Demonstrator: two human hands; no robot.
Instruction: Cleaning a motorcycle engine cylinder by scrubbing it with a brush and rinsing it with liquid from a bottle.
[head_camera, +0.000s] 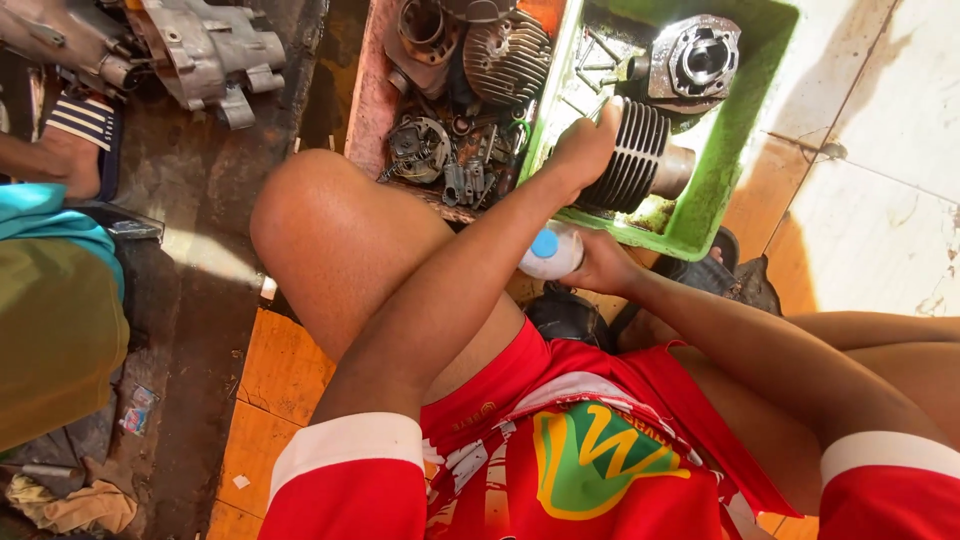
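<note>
From the head camera, the green plastic tray (745, 110) served as the anchor of the scene. Inside it, against its near wall, lay a dark finned engine cylinder (640, 155) on its side, its pale sleeve end pointing toward the tray's right wall. The left hand (585, 150) was clamped over the cylinder's left end, fingers curled across the top of the fins and the palm pressed against them, so the cylinder sat directly under and to the right of that hand. Farther back in the tray rested a grey cylinder head (695, 60) with a round bore, well clear of the hand.

Just outside the tray's near wall, the right hand (600, 268) was closed around a small white bottle with a blue cap (550, 250), the capped end pointing left, away from the tray. The bottle lay below the cylinder and close to the left forearm, not touching the tray.

Left of the tray stood a rusty reddish box (365, 110) packed with a second finned part (505, 55) and small metal pieces. Far left of the tray, on the dark floor, sat a grey engine casing (205, 50), beside another person's sandalled foot (75, 145).
</note>
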